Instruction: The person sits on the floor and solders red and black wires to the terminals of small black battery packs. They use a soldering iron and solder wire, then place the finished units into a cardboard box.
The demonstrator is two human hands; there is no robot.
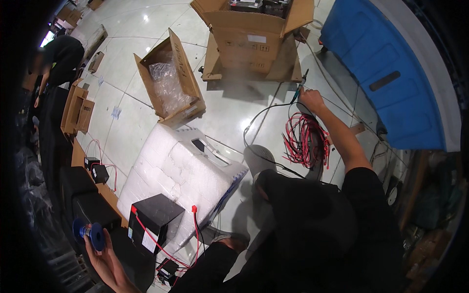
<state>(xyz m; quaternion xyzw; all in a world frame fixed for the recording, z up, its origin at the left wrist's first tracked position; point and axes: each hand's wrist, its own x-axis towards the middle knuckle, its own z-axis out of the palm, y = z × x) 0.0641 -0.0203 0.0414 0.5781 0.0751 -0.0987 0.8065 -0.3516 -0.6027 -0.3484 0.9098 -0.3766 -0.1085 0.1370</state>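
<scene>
My left hand [106,262] is at the lower left, its fingers closed on a small blue spool [98,238], which looks like a solder spool. Stretched out to the far right, my right hand [312,101] grips a soldering iron [296,94] with a teal handle and a black cord. Nearest the left hand, a black battery [161,213] rests on a white foam block [168,163]. Red and black leads with a red connector [194,209] run from the battery's side. A bundle of red and black wires [305,140] lies below my right hand.
An open carton [249,49] with black items stands on a wooden pallet [212,73] ahead. Left of it lies a carton with bubble wrap [168,90]. A blue panel [391,63] is at the right. Black batteries [100,173] line the left, where another person [63,56] bends over.
</scene>
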